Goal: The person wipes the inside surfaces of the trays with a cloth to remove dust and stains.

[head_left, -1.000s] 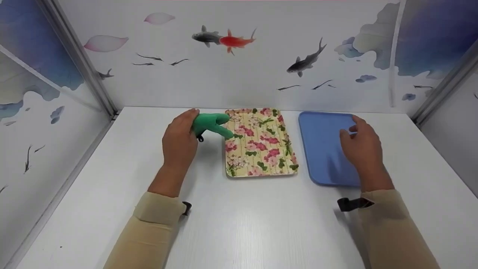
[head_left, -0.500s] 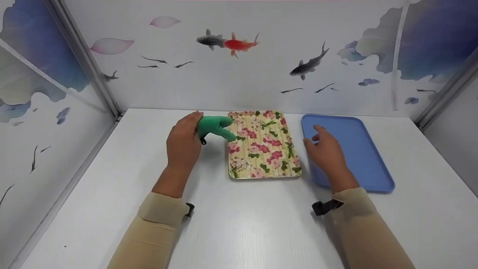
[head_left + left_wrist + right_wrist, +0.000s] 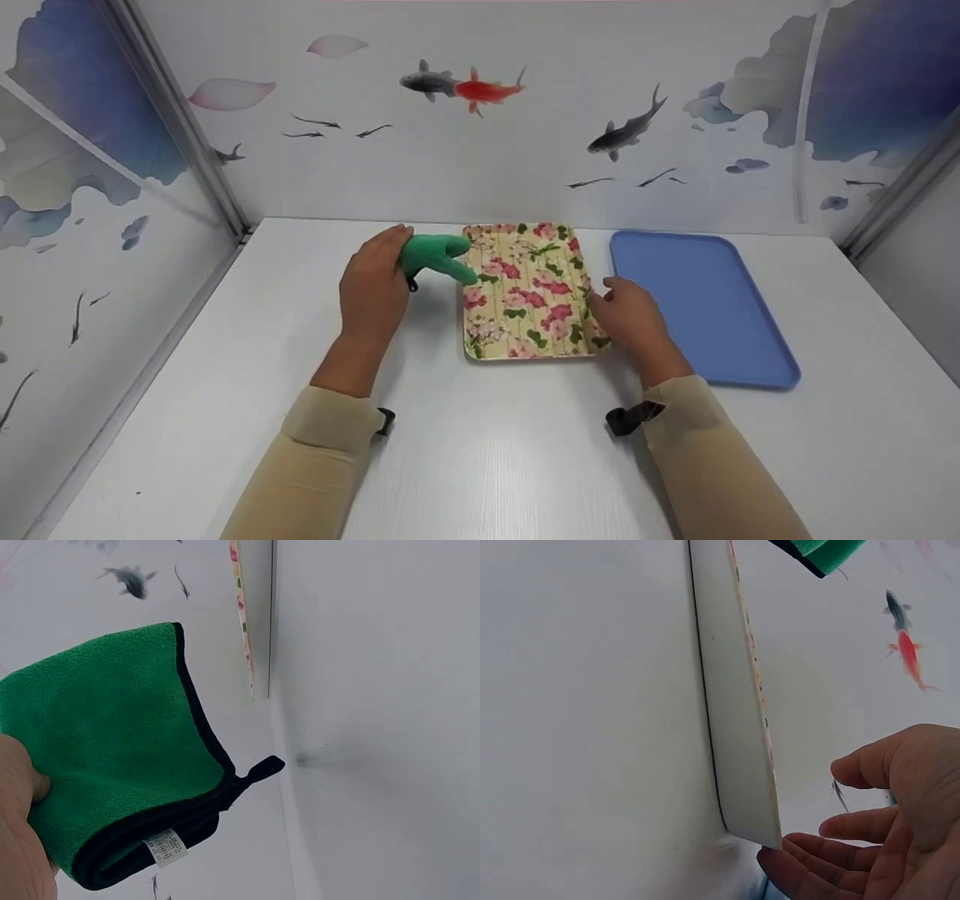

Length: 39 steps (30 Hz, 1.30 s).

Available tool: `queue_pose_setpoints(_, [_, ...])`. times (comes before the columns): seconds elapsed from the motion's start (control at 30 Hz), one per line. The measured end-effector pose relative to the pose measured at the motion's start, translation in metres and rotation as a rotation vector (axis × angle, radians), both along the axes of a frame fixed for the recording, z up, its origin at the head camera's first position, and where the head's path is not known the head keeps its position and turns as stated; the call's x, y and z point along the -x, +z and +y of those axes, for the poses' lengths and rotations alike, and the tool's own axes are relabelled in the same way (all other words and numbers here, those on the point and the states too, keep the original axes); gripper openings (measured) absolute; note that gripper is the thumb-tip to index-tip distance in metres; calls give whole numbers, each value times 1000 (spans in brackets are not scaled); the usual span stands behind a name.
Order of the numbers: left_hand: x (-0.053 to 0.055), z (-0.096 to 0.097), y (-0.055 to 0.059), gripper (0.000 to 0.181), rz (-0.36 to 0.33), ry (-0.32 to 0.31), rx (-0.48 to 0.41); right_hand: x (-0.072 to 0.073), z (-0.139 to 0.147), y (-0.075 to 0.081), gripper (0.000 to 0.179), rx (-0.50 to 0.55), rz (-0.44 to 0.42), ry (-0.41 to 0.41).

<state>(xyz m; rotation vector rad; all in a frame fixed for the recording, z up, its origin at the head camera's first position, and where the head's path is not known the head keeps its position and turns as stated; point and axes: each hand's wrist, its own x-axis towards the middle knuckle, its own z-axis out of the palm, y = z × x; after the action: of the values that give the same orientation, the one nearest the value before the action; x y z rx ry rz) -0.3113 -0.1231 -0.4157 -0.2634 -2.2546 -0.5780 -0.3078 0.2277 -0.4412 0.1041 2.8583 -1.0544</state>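
In the head view my left hand (image 3: pixel 373 289) holds a folded green towel (image 3: pixel 433 256) up at the left edge of a floral tray (image 3: pixel 525 296). The left wrist view shows the thumb pressing on the towel (image 3: pixel 112 720), which has black edging, a hanging loop and a white label. My right hand (image 3: pixel 631 315) is at the tray's right edge. In the right wrist view its fingertips (image 3: pixel 776 862) are right at the rim near a corner of the tray (image 3: pixel 739 705), under the patterned edge, while the thumb stands apart with a gap.
A blue tray (image 3: pixel 705 300) lies to the right, partly behind my right forearm. Both trays rest on a white table (image 3: pixel 487 450). A white wall (image 3: pixel 525 180) with painted fish stands close behind them, and side panels flank the table.
My right hand has moved left from over the blue tray to the floral tray's right edge. The left hand still holds the towel in nearly the same place.
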Motion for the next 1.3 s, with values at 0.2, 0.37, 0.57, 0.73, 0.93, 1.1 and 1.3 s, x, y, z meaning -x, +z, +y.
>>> queue_pose_setpoints(0.2, [-2, 1, 5, 35, -7, -6, -8, 6, 0, -7, 46, -11, 19, 16])
queue_pose_setpoints(0.37, [-1, 2, 5, 36, -2, -10, -6, 5, -1, -8, 32, -35, 19, 14])
queue_pose_setpoints(0.57, [-1, 2, 7, 36, -5, -15, -10, 5, -1, -5, 25, -97, 3, 54])
queue_pose_setpoints(0.73, [-3, 2, 8, 36, -7, -9, -8, 6, -2, -5, 27, -102, 15, 66])
queue_pose_setpoints(0.93, [-3, 2, 4, 38, -21, -3, -2, 6, -1, -13, 41, -17, 16, 62])
queue_pose_setpoints(1.1, [-3, 3, 2, 38, -30, -6, -5, 7, 3, -17, 40, 25, 7, 47])
queue_pose_setpoints(1.3, [-4, 4, 3, 37, -37, -4, -7, 11, 9, -17, 38, 175, -25, 19])
